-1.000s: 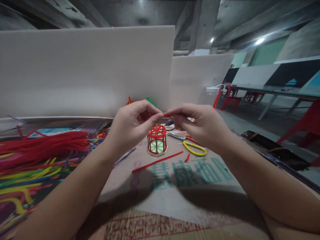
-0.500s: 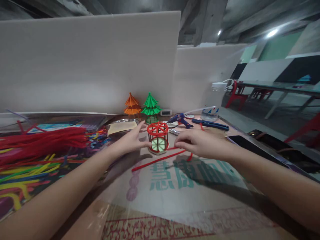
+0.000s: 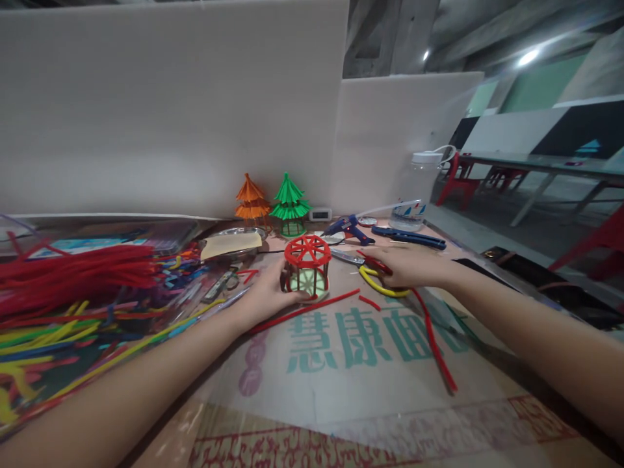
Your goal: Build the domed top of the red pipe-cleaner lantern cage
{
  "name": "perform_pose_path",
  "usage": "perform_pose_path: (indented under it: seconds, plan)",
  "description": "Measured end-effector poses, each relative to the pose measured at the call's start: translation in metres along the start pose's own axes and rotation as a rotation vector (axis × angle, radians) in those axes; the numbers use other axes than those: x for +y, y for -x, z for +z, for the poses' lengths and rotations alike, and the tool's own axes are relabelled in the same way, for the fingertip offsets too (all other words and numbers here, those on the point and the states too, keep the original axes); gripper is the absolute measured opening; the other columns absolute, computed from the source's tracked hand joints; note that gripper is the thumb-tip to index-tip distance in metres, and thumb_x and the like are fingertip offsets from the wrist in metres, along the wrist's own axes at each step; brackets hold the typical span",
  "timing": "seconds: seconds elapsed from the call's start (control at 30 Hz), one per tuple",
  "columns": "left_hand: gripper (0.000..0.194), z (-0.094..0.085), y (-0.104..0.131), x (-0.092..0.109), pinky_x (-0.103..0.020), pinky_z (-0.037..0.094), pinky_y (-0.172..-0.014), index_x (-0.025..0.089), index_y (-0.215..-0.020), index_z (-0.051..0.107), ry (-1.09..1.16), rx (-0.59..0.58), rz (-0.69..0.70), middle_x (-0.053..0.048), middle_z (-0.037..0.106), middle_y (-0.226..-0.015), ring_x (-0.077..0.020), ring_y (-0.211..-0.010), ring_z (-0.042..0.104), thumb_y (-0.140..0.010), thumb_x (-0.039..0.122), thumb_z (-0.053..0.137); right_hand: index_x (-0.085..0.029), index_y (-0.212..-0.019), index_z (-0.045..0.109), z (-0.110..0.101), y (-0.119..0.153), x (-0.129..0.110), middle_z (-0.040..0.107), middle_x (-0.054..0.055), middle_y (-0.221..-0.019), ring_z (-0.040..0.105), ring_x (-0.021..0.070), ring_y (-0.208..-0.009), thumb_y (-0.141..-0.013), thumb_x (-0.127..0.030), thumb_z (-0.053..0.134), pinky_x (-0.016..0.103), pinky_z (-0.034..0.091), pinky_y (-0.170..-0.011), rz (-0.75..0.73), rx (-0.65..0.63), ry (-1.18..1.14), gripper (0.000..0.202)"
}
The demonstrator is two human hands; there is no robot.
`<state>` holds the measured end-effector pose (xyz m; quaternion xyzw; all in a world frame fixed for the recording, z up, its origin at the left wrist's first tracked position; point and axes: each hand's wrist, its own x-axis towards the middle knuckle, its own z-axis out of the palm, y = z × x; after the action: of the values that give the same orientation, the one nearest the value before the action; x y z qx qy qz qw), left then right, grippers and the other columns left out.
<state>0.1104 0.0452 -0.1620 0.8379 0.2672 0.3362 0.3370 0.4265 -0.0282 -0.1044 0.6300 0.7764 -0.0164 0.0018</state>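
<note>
My left hand has its fingers around the left side of the small round frame, which has a red spoked top, dark posts and a pale green base. My right hand is closed over the red and yellow handles of the scissors, whose blades point left toward the frame. A long red strip runs from under my right hand toward the front. Another red strip lies in front of the frame, with a short red piece to its right.
Bundles of red and coloured strips lie at the left. Behind stand an orange roofed model, a green one, a blue glue gun, a blue cutter and a bottle.
My left hand has closed on the round frame from the left. My right hand has moved right onto the scissors, now seen with their yellow handle. The long red strip now trails toward the front right.
</note>
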Motion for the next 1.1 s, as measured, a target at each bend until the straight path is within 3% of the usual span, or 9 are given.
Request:
perform_pose_path:
  seconds: [0.1, 0.23, 0.4, 0.57, 0.73, 0.9, 1.1]
  plan:
    - [0.068, 0.001, 0.002, -0.004, -0.039, 0.051, -0.102, 0.019, -0.136, 0.054, 0.003, 0.017, 0.023, -0.014, 0.063, -0.135, -0.0289, -0.119, 0.064, -0.077, 0.036, 0.083, -0.022, -0.132, 0.064, 0.004, -0.011, 0.001, 0.073, 0.015, -0.121, 0.068, 0.028, -0.1, -0.086, -0.034, 0.066, 0.032, 0.046, -0.086, -0.006, 0.018, -0.063, 0.048]
    - [0.073, 0.003, 0.001, -0.012, -0.042, 0.052, -0.099, 0.018, -0.134, 0.054, -0.057, 0.068, -0.002, -0.014, 0.064, -0.129, -0.0303, -0.116, 0.063, -0.072, 0.038, 0.086, -0.02, -0.123, 0.067, 0.013, -0.017, 0.005, 0.073, 0.016, -0.119, 0.07, 0.0311, -0.099, -0.091, -0.044, 0.061, 0.035, 0.049, -0.085, 0.108, 0.122, -0.114, 0.041]
    - [0.071, 0.003, 0.0, -0.015, -0.043, 0.051, -0.097, 0.019, -0.131, 0.055, -0.175, 0.087, -0.001, -0.013, 0.064, -0.124, -0.0303, -0.111, 0.063, -0.072, 0.042, 0.086, -0.02, -0.143, 0.05, 0.024, -0.019, -0.001, 0.069, 0.013, -0.128, 0.069, 0.0296, -0.105, -0.09, -0.037, 0.058, 0.037, 0.053, -0.088, 0.032, 0.395, -0.36, 0.056]
    - [0.057, -0.004, 0.004, -0.014, -0.041, 0.052, -0.094, 0.018, -0.127, 0.056, -0.141, 0.049, -0.014, -0.011, 0.066, -0.12, -0.0282, -0.107, 0.064, -0.077, 0.036, 0.079, -0.018, -0.131, 0.054, 0.033, -0.013, -0.028, 0.068, 0.013, -0.122, 0.068, 0.0277, -0.103, -0.082, -0.034, 0.065, 0.039, 0.055, -0.089, 0.024, 0.583, -0.594, 0.052]
    - [0.029, -0.013, 0.012, -0.013, -0.04, 0.052, -0.088, 0.018, -0.108, 0.065, -0.199, -0.005, 0.043, -0.01, 0.07, -0.106, -0.0266, -0.097, 0.065, -0.086, 0.038, 0.067, -0.018, -0.125, 0.061, 0.041, 0.005, -0.046, 0.071, 0.011, -0.112, 0.067, 0.0258, -0.09, -0.082, -0.04, 0.07, 0.036, 0.056, -0.076, 0.001, 0.604, -0.471, 0.049]
    - [0.027, -0.012, 0.013, -0.006, -0.04, 0.051, -0.085, 0.019, -0.098, 0.068, -0.229, 0.0, 0.023, -0.007, 0.072, -0.098, -0.0258, -0.092, 0.065, -0.081, 0.039, 0.073, -0.02, -0.123, 0.067, 0.045, 0.015, -0.053, 0.07, 0.011, -0.106, 0.066, 0.0255, -0.089, -0.088, -0.046, 0.068, 0.035, 0.054, -0.073, -0.151, 0.655, -0.357, 0.044]
    - [0.022, -0.01, 0.012, -0.007, -0.037, 0.049, -0.081, 0.02, -0.087, 0.064, -0.232, 0.034, 0.069, -0.006, 0.068, -0.095, -0.0245, -0.091, 0.062, -0.081, 0.039, 0.073, -0.019, -0.123, 0.069, 0.038, 0.018, -0.063, 0.07, 0.012, -0.11, 0.067, 0.0262, -0.093, -0.085, -0.04, 0.074, 0.034, 0.054, -0.077, -0.101, 0.686, -0.214, 0.044]
